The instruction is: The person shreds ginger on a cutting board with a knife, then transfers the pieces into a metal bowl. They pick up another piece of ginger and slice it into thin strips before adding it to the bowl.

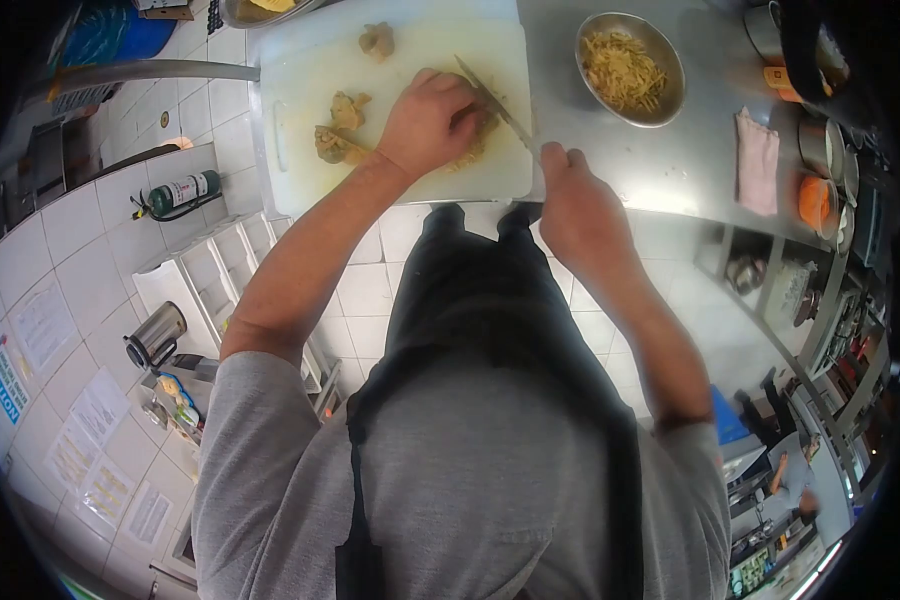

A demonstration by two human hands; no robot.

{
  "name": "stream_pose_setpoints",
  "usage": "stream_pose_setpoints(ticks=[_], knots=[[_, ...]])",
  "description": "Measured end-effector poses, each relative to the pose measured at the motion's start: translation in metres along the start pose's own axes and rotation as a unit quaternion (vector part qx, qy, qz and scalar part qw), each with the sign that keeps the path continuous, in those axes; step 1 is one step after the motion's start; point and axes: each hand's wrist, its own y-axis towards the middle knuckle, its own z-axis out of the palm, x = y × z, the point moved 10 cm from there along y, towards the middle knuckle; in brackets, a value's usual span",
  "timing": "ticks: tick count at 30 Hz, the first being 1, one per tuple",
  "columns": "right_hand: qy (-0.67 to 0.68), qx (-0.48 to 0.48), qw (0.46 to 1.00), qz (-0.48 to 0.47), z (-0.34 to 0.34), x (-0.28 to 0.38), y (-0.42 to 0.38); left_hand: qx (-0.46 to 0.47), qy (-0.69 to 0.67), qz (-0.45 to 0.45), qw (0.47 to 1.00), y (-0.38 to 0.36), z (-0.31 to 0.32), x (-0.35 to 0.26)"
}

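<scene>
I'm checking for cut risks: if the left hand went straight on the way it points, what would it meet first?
Probably the knife blade, which slants just ahead of the left hand; whether they touch is unclear from this view.

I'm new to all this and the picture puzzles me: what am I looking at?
There is no machine here, just a person's bare hands. The single picture comes from a camera worn on the head, looking forward and down, so the wearer's own body fills the middle. The right hand holds a knife. The left hand is over the white cutting board, near the blade; its fingertips are hard to see. Pale brown chunks lie on the board. Beside it stands a metal bowl of thin yellowish strips.
</scene>
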Motion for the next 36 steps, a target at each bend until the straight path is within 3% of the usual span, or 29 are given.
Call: stream_pose_setpoints(ticks=[36], knots=[[0.023, 0.001, 1.0, -0.005, 0.003, -0.002, 0.003, -0.032, -0.02, -0.004, 0.999, -0.003, -0.001, 0.004]])
